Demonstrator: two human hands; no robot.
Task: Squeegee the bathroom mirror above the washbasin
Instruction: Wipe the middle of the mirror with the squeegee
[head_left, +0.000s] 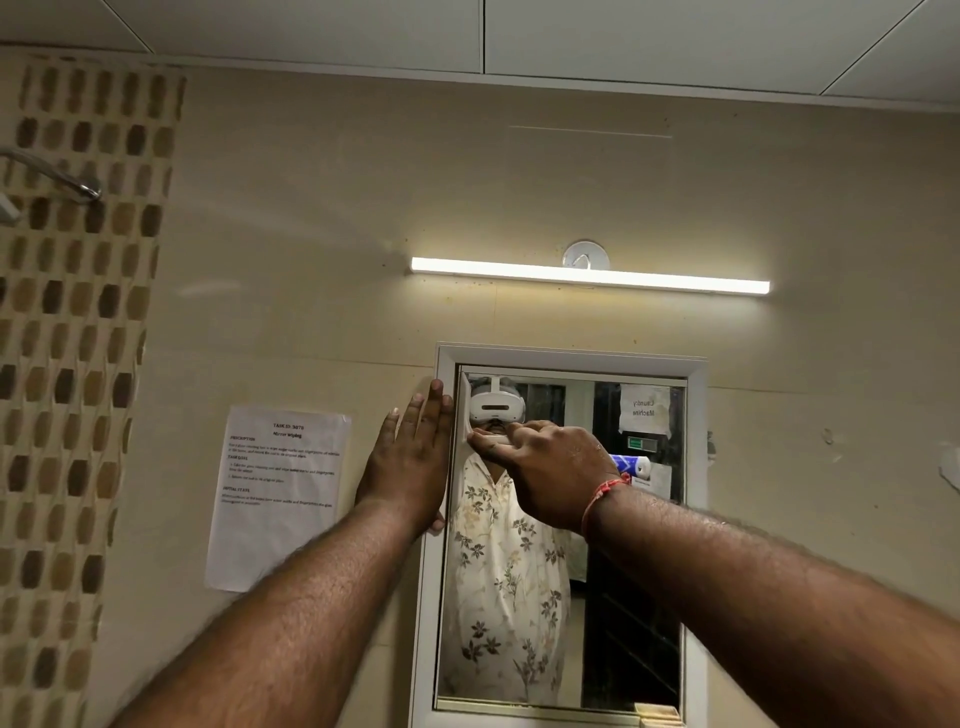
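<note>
Wall (322, 208): beige tile fills my view; strip light (589, 275) glows at 12 o'clock above the mirror.
Mirror (623, 571): white-framed, at about 5 o'clock from centre.
Paper sheet (280, 493): taped at 9 o'clock of the mirror.
Left hand (410, 462): I see it flat, fingers spread, pressed on the frame's left edge, gripping nothing.
Right hand (550, 473): clenched on a white squeegee (485, 440), touching the glass at its upper left.

Home bathroom, framed mirror (566, 530), beige wall tiles (291, 208), probably a shower arm (57, 174) at left
</note>
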